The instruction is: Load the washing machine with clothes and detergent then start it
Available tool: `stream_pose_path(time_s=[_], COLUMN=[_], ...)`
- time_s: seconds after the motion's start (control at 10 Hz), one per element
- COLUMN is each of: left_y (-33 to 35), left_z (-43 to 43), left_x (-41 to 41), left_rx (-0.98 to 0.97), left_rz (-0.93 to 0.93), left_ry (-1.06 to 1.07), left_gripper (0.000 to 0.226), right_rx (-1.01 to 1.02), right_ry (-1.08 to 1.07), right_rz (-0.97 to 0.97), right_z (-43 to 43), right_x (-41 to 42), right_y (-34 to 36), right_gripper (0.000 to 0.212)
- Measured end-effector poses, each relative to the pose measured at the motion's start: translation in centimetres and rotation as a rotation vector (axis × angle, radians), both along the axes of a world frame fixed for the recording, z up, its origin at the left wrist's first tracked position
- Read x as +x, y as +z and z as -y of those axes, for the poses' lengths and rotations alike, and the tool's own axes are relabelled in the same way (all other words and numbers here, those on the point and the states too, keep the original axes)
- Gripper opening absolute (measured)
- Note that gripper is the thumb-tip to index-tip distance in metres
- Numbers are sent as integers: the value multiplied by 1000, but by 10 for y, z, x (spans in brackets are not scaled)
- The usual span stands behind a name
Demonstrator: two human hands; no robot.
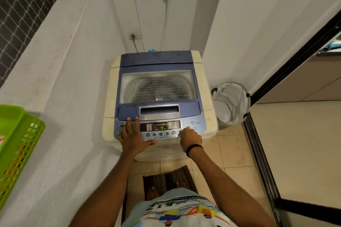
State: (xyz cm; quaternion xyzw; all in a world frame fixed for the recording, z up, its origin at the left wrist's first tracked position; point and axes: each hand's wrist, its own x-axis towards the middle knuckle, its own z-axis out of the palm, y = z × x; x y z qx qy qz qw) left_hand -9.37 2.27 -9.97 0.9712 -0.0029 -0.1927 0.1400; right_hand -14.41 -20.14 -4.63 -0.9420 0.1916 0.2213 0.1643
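**Both hands on the washer's controls, lid down**

The washing machine point(197, 72) stands in the centre of the frame, in a narrow white-walled corner. Its blue lid point(158, 59) is closed, and the clothes point(156, 88) show dimly through the lid's window, inside the drum. Along the machine's front edge the control panel point(184, 122) is lit, with a green "7" on its display point(162, 127) and small red lights beside it.

The left hand point(132, 134) lies flat on the left part of the panel. Its fingers are straight and slightly spread, and it grips nothing. The right hand point(190, 137), with a black wristband point(193, 148) on its wrist, is at the right part of the panel. Its fingers are curled and hold nothing, and one fingertip touches the panel by the start button, just below the power button point(192, 123).

A white laundry bag point(230, 101) sits on the floor to the right of the machine. A green basket point(20, 143) is at the left edge of the frame. A dark mat point(166, 177) lies at lower centre, under the person's bare feet.
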Motion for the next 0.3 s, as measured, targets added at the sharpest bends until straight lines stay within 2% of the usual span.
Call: stream_pose_path(time_s=[0.1,0.2,0.3], left_y=[10,13,15], left_z=[0,0,3], left_x=[-2,-2,2], left_rx=[-8,8,-32], left_rz=[-28,-32,-19], left_ry=[1,-3,0], left_gripper=[141,140,130], right_rx=[-12,-35,27], right_ry=[-40,-10,8], right_rz=[62,144,253], right_z=[4,-1,-5], right_x=[-18,-33,-40], right_y=[-1,-1,-7], right_gripper=[46,43,37])
